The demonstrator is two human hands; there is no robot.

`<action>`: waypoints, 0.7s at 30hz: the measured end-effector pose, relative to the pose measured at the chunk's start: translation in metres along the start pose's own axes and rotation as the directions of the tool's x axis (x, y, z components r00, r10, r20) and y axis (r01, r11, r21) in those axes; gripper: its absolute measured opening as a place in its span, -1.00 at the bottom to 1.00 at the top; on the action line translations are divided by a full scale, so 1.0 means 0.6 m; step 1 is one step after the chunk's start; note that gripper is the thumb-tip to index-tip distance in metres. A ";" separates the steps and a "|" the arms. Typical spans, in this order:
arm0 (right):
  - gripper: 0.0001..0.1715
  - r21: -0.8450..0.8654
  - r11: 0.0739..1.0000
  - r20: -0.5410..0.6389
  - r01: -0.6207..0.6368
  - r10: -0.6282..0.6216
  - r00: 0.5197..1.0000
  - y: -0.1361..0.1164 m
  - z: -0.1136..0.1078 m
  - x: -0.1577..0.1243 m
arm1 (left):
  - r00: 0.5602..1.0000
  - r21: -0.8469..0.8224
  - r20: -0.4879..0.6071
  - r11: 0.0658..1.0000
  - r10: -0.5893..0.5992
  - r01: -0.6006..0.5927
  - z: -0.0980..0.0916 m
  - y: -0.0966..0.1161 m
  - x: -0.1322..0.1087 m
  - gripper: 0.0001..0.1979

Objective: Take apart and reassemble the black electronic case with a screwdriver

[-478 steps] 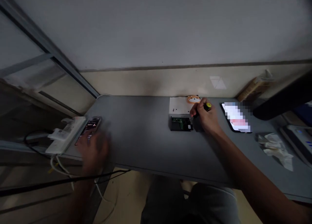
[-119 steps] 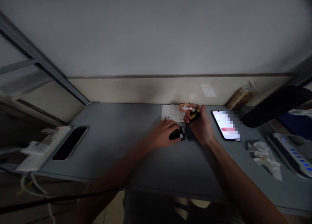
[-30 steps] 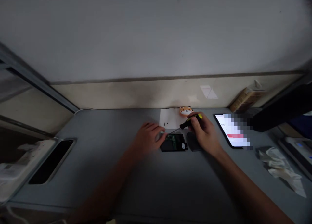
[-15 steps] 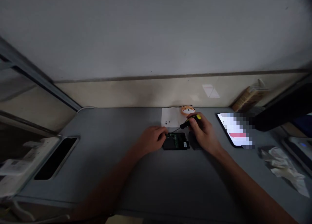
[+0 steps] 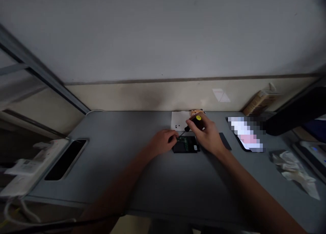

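My right hand grips a screwdriver with a black and yellow handle. Its thin shaft slants down and left to the top left corner of a flat black device with a green circuit board showing. At that corner the fingertips of my left hand are closed together, close to the screwdriver tip; whatever is between them is too small to make out. Behind the device, several small dark bits lie on a white sheet. A dark flat panel lies partly behind my right wrist.
At the sheet's back edge an orange animal-faced item is partly covered by my right hand. A lit phone and crumpled tissue lie to the right. Leftward are a dark-screened phone and a white power strip.
My right hand has tipped the screwdriver more upright and moved its handle left, uncovering more of the dark panel. My left fingers remain at the device's corner. The camera view has shifted slightly.
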State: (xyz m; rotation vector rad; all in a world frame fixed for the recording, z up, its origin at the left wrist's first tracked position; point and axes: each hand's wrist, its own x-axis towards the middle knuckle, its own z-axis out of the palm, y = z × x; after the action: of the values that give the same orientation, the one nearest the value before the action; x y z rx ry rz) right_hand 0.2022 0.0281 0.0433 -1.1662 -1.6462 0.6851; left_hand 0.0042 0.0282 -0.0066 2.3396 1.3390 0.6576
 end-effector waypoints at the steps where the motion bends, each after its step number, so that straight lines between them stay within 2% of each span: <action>1: -0.65 -0.025 1.000 -0.006 -0.003 0.002 1.000 -0.004 0.005 0.005 | 1.000 0.000 -0.003 1.000 -0.008 0.008 0.000 0.000 0.000 -0.77; 3: -0.62 -0.073 0.997 -0.027 -0.005 0.003 1.000 -0.010 0.017 0.018 | 1.000 0.000 -0.006 1.000 -0.017 0.017 0.000 0.000 0.000 -0.78; 5: -0.68 -0.060 0.998 -0.043 0.036 -0.038 0.998 -0.012 0.031 0.029 | 1.000 0.002 -0.007 1.000 -0.017 0.017 0.001 -0.001 0.000 -0.78; 7: -0.80 0.094 0.991 -0.034 0.092 -0.089 0.995 -0.011 0.047 0.037 | 1.000 -0.001 -0.007 1.000 -0.011 0.011 0.001 -0.001 0.001 -0.79; 9: -0.84 0.343 0.936 -0.023 0.077 -0.073 0.997 -0.006 0.061 0.040 | 1.000 -0.006 -0.002 1.000 -0.003 0.003 0.000 -0.002 0.001 -0.79; 11: -0.78 0.521 0.853 -0.040 0.042 -0.025 0.999 0.000 0.072 0.039 | 1.000 -0.007 0.010 1.000 0.003 -0.003 -0.001 -0.001 0.002 -0.80; 15: -0.60 0.629 0.777 -0.091 0.020 0.048 0.995 0.010 0.082 0.035 | 1.000 0.007 0.013 1.000 0.019 -0.019 -0.001 -0.001 0.003 -0.79; 19: -0.51 0.738 0.672 -0.023 -0.057 0.110 0.994 0.004 0.080 0.032 | 0.999 0.021 0.012 0.999 0.040 -0.041 -0.001 -0.002 0.003 -0.78; 21: -0.56 0.757 0.648 0.007 -0.088 0.126 0.992 -0.002 0.075 0.029 | 0.999 0.034 0.007 0.998 0.048 -0.048 -0.001 -0.002 0.002 -0.77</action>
State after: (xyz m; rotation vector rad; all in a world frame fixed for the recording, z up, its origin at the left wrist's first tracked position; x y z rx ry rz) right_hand 0.1590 0.0474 0.0346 -0.6388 -1.0439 1.2643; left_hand 0.0034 0.0300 -0.0064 2.4056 1.3050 0.6465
